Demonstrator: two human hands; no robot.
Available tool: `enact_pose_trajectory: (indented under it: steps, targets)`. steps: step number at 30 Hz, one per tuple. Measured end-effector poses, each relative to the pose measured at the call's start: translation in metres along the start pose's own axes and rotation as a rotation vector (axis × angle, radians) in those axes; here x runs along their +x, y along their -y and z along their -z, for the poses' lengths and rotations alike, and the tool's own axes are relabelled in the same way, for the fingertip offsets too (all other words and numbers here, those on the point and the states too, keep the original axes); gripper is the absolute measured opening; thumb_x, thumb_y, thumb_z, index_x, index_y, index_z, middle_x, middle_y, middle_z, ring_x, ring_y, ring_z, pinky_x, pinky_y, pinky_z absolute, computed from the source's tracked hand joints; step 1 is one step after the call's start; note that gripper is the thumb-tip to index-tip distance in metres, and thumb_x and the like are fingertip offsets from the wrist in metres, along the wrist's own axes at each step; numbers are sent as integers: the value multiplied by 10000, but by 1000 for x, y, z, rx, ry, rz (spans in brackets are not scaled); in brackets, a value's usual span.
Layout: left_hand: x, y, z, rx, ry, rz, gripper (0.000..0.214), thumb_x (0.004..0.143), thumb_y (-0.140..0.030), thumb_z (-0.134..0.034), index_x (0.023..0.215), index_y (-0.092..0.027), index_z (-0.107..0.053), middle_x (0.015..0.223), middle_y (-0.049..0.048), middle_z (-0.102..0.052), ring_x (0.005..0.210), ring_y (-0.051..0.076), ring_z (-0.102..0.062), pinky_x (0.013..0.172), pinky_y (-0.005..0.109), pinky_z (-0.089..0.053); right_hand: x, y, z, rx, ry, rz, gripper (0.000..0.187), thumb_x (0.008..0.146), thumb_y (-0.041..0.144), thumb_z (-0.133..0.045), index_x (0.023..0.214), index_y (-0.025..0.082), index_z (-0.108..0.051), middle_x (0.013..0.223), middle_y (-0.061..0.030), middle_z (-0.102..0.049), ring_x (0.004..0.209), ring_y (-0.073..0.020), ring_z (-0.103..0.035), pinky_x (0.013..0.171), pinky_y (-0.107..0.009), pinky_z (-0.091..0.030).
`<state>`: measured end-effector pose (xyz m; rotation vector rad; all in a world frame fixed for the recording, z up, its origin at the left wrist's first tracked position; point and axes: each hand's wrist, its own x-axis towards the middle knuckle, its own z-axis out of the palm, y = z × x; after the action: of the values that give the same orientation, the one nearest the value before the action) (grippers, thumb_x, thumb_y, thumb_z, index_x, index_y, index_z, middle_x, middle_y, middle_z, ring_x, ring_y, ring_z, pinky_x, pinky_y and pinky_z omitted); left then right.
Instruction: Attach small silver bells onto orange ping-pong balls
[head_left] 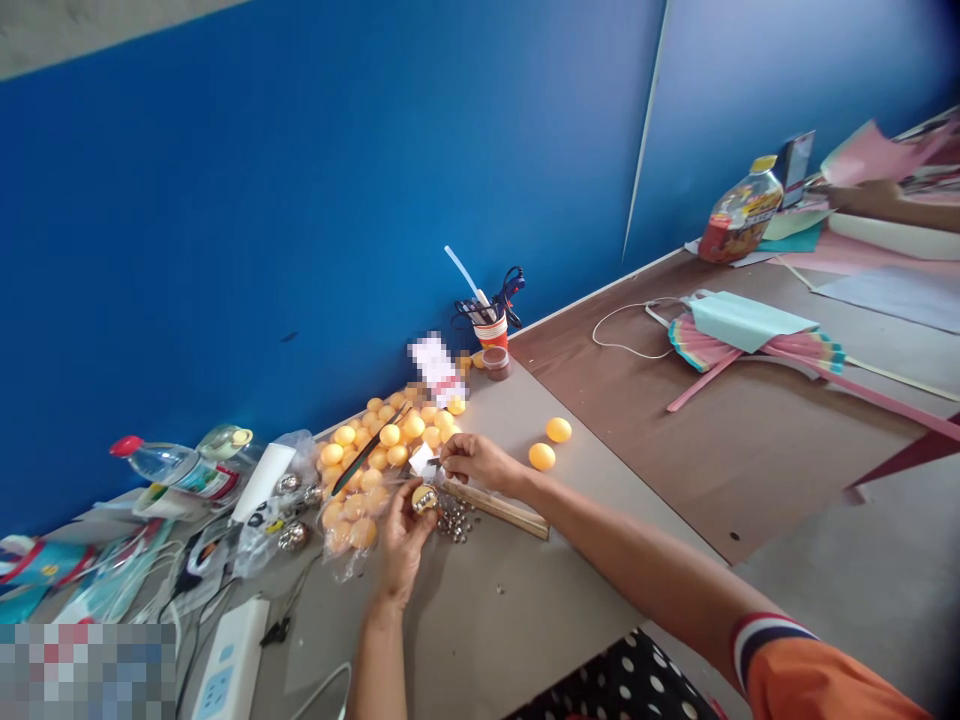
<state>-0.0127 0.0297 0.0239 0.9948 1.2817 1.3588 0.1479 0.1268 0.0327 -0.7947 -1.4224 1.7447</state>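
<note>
My left hand is closed around a small yellow ball whose upper face is partly covered with shiny silver pieces. Just above and to the right, my right hand has its fingers pinched together near a small white piece; what sits between the fingertips is too small to make out. Loose silver beads lie on the table below that hand, beside a wooden strip. Behind both hands spreads a heap of orange-yellow balls, some in clear plastic, with a dark slim stick across them.
Two loose balls lie right of my right hand. A paper cup with tools stands by the blue wall. At left are a bottle, silver-covered balls and a power strip. Another person's hand handles pink paper far right.
</note>
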Motion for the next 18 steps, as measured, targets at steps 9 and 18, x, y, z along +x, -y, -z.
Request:
enact_pose_trajectory:
  steps: [9,18]
  targets:
    - [6,7,4,19,-10,-44,552,621,-376,-827,1099,-199,-615,994,49,-687,846,192,-654,735,287,-530,-11,2,-11,156,108,-53,109,724,106,-520,781,141,-607,568,49,-549,446,-58,-420,447,-192,-306]
    - [4,4,2,107,-26,-82,556,674,-440,-783,1138,-197,-597,1053,69,-682,924,237,-667,791,333,-547,-9,-14,-18,245,129,-6,173,665,215,-707,780,152,-595,599,46,-561,480,-65,-456,466,-189,-321]
